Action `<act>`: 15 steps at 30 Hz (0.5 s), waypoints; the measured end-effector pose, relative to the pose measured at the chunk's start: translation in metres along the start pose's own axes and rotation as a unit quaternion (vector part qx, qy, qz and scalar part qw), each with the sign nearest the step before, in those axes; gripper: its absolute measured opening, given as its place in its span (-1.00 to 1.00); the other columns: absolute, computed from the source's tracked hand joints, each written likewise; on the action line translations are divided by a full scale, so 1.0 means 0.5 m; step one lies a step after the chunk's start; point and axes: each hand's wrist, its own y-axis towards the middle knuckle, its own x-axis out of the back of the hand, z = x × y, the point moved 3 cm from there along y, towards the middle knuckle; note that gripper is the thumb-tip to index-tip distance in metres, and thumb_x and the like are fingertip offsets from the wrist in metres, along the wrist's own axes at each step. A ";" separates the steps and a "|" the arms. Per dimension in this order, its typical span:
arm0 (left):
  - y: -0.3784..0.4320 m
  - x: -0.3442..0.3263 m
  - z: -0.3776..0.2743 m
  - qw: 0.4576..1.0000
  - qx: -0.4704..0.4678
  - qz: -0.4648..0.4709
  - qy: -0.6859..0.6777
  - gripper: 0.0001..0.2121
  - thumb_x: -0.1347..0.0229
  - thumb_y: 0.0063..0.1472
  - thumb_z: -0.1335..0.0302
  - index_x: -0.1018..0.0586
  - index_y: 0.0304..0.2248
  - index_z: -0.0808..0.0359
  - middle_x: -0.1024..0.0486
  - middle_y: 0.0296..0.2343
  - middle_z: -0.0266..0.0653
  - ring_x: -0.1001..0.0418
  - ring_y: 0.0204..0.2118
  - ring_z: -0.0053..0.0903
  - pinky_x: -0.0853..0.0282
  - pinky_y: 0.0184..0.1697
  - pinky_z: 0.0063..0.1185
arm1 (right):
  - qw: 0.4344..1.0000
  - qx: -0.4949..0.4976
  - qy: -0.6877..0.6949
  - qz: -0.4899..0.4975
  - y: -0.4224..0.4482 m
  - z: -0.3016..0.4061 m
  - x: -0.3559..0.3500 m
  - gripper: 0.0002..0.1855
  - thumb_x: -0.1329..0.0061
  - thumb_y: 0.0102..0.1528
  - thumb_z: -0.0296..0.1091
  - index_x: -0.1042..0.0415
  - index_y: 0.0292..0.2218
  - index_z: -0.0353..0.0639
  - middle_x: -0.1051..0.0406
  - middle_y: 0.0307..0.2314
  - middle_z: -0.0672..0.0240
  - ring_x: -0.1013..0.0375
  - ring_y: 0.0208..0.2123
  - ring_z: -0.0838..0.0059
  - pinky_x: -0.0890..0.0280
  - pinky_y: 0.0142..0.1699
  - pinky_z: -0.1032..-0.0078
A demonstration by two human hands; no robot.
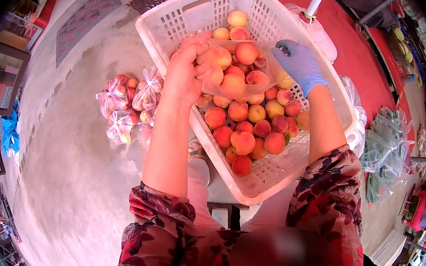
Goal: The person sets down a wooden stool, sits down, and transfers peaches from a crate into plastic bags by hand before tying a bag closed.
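A clear plastic bag (258, 83) with several peaches (235, 72) in it is stretched between my hands, over a white slatted plastic crate (219, 147). My bare left hand (189, 67) grips the bag's left edge, its fingers curled. At the bag's right upper corner, my right hand (301, 64), in a blue disposable glove, pinches the rim between thumb and fingers. Loose peaches (242, 142) lie on the crate's floor below the bag, and a few more (237, 18) sit near its far end. One peach near the front has a green leaf beside it.
Tied clear bags of peaches (113, 98) stand on the concrete floor left of the crate. To the right are clear bags of green produce (387, 141) and a red mat (366, 67). A white pole (317, 1) rises beyond the crate; a dark floor mat (88, 20) lies far left.
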 end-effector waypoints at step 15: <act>-0.040 -0.027 0.056 0.994 0.032 0.101 0.024 -0.61 -0.02 0.04 0.46 -0.32 -0.10 0.37 -0.17 -0.69 -0.62 -0.02 -0.71 -0.87 0.12 -0.68 -0.82 | 0.966 -0.179 0.055 0.179 -0.009 -0.035 -0.036 -0.65 0.09 -0.06 -0.13 -0.39 -0.41 -0.30 -0.37 -0.57 0.20 -0.41 -0.51 0.30 -0.31 -0.32 0.48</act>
